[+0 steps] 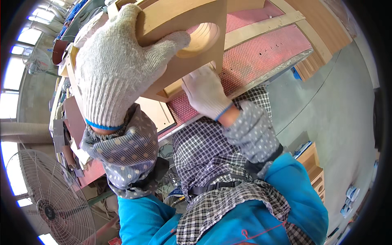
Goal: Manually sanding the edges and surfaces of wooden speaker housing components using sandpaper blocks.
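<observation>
A brown fibreboard box [179,75] with a round hole stands tilted on the bench in front of me. My left hand [116,65], in a white knitted glove, grips its upper left side; the thumb stretches over the front panel to the rim of the hole. My right hand [206,92], gloved too, is closed beside the box's lower right corner, with its fingertips against the edge. Whatever lies in those fingers is too hidden to name. A pale flat board [153,114] lies below the box.
Red perforated matting [265,53] covers the bench, with a wooden strip [253,30] across it. Stacked wooden boards [322,28] are at the far right. A large wire-caged fan [49,208] stands at lower left. A wooden box [314,171] sits on the floor at right.
</observation>
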`<act>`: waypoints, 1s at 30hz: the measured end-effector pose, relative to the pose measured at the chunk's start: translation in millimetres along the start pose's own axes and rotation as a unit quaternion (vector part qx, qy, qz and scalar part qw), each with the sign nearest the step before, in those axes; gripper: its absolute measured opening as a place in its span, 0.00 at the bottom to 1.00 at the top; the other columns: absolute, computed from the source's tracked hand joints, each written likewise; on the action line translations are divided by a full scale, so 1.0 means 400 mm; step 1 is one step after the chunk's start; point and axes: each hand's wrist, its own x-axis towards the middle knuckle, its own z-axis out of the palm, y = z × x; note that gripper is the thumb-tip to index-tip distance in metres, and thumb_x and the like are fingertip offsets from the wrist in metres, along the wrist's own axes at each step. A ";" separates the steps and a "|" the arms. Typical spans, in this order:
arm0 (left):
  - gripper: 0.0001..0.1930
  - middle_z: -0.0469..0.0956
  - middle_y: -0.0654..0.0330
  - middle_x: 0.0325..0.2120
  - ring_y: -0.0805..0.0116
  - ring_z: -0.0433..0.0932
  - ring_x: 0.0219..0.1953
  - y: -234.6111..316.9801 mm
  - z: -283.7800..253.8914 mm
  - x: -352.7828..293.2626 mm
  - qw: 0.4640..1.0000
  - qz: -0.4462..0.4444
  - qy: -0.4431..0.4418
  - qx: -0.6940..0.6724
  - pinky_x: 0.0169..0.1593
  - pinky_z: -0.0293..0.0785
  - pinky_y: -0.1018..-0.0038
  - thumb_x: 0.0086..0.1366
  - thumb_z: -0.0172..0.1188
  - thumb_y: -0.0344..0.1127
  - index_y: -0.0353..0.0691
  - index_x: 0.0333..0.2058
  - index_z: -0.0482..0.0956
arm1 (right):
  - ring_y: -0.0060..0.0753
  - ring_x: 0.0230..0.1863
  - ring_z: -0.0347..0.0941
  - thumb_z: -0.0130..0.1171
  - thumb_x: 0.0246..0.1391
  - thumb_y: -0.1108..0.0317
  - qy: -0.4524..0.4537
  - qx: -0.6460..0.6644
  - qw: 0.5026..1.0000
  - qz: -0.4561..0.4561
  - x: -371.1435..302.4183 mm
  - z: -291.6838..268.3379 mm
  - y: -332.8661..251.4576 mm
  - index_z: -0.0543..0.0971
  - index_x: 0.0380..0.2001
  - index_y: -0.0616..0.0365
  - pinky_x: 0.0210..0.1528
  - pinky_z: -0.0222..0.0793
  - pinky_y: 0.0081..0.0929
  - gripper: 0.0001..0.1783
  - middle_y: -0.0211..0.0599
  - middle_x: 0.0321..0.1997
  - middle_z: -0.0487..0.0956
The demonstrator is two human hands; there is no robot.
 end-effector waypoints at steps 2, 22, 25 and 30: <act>0.28 0.88 0.55 0.35 0.64 0.88 0.36 0.026 0.015 0.015 1.000 -0.002 -0.003 -0.001 0.42 0.82 0.67 0.60 0.76 0.56 0.38 0.47 0.85 | 0.50 0.61 0.76 0.58 0.66 0.65 0.158 0.012 0.985 -0.066 -0.024 0.016 -0.003 0.81 0.49 0.61 0.67 0.71 0.47 0.13 0.48 0.54 0.80; 0.30 0.88 0.54 0.34 0.63 0.89 0.36 -0.034 0.034 0.067 0.999 0.002 -0.013 -0.037 0.42 0.83 0.66 0.60 0.76 0.59 0.38 0.47 0.85 | 0.46 0.66 0.74 0.57 0.60 0.62 -0.093 -0.011 0.995 0.019 0.017 0.040 -0.071 0.80 0.50 0.67 0.74 0.64 0.46 0.21 0.50 0.58 0.80; 0.30 0.88 0.54 0.34 0.62 0.90 0.36 -0.016 0.032 0.056 0.999 0.003 -0.014 -0.041 0.42 0.84 0.66 0.60 0.77 0.60 0.38 0.47 0.85 | 0.47 0.68 0.71 0.58 0.60 0.62 0.159 -0.059 0.979 -0.111 -0.065 0.051 -0.067 0.80 0.53 0.70 0.74 0.62 0.45 0.24 0.50 0.58 0.79; 0.31 0.88 0.54 0.34 0.62 0.90 0.36 -0.042 0.035 0.086 0.999 0.001 -0.020 -0.050 0.43 0.84 0.66 0.60 0.77 0.60 0.38 0.47 0.85 | 0.46 0.66 0.72 0.59 0.60 0.62 0.062 -0.005 0.995 -0.079 0.013 0.032 -0.093 0.80 0.53 0.68 0.75 0.61 0.45 0.23 0.47 0.55 0.79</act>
